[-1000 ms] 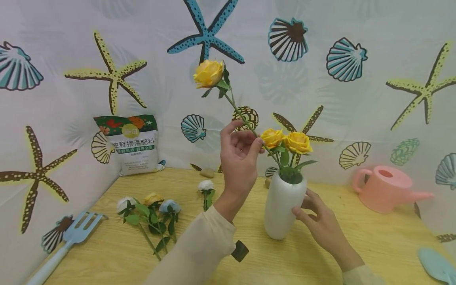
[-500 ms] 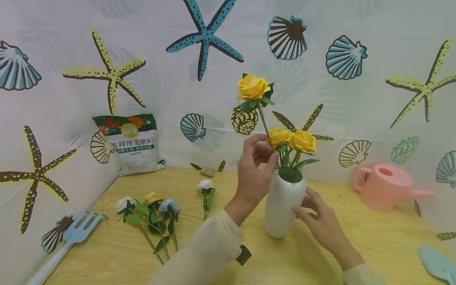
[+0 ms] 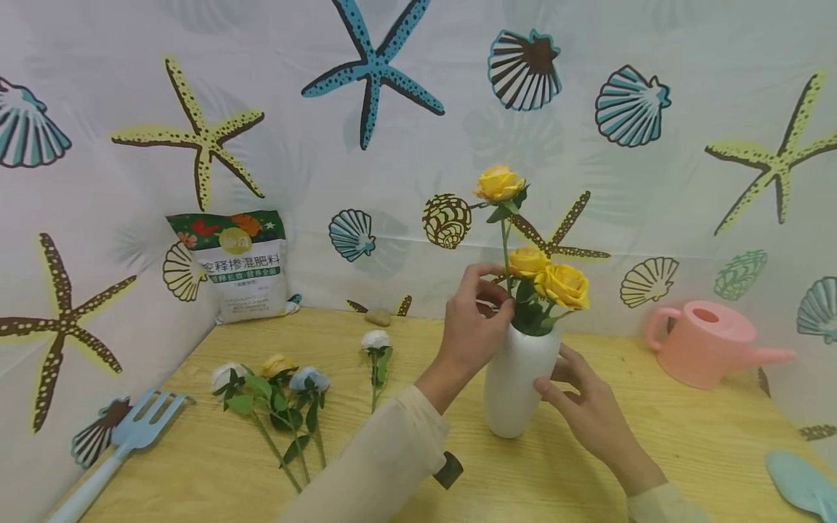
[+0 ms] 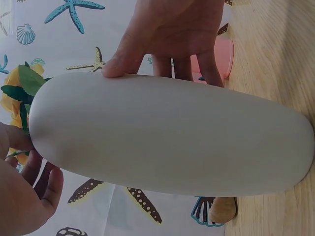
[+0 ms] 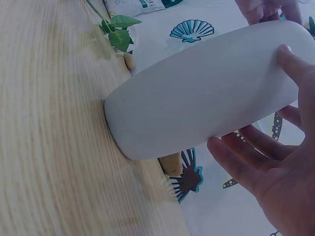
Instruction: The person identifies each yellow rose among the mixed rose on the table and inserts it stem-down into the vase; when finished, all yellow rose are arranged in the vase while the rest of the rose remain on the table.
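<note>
A tall white vase (image 3: 516, 385) stands on the wooden table, two yellow roses (image 3: 564, 285) with green leaves in its mouth. My left hand (image 3: 474, 323) pinches the stem of another yellow rose (image 3: 500, 183) at the left of the rim, its bloom rising above the others. The stem's lower end is hidden behind hand and vase. My right hand (image 3: 591, 414) holds the vase from the right, thumb on the near side. In the right wrist view, the thumb and fingers of that hand (image 5: 290, 162) lie along the vase wall (image 5: 197, 93).
Left on the table lie white, yellow and blue roses (image 3: 310, 380), a separate white rose (image 3: 375, 340) and a light-blue hand fork (image 3: 140, 428). A fertilizer bag (image 3: 245, 272) stands behind. To the right are a pink watering can (image 3: 706, 345) and a blue-green tool (image 3: 801, 479).
My left hand has brought the yellow rose rightward and down, turning it from slanted to nearly upright at the vase mouth. The right hand keeps its hold on the vase.
</note>
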Tool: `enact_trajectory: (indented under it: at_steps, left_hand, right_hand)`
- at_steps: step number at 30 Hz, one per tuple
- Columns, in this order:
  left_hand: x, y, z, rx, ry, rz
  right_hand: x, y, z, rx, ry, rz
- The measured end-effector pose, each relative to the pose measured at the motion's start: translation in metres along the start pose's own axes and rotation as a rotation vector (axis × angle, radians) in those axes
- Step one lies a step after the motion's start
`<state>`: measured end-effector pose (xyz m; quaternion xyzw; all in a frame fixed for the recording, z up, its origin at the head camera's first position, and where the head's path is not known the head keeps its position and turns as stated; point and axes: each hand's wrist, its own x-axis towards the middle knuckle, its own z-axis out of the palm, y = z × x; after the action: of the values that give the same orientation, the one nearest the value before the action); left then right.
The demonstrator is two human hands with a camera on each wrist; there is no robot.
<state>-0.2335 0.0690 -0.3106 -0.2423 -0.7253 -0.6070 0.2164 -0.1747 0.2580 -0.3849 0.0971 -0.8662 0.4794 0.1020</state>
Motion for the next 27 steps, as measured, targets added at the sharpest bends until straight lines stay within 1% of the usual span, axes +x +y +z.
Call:
enact_trajectory:
  at_steps: [6, 11, 14, 20, 27]
  left_hand:
    - [0.001, -0.002, -0.003, -0.025, -0.003, -0.039]
    - [0.007, 0.0, -0.007, -0.091, -0.01, -0.091]
    - [0.008, 0.001, -0.008, -0.117, -0.018, -0.121]
    - [0.003, -0.004, -0.007, -0.085, -0.047, -0.151]
    - [-0.002, -0.011, -0.011, -0.052, -0.095, -0.134]
  right_hand:
    - [0.0, -0.001, 0.0, -0.005, 0.007, 0.003]
    - [-0.001, -0.001, 0.0, -0.011, 0.004, -0.002]
    - [-0.002, -0.001, 0.0, -0.018, 0.005, -0.001]
    - [-0.001, -0.001, 0.001, -0.022, 0.009, 0.001]
    - [-0.001, -0.001, 0.001, -0.018, 0.01, -0.01]
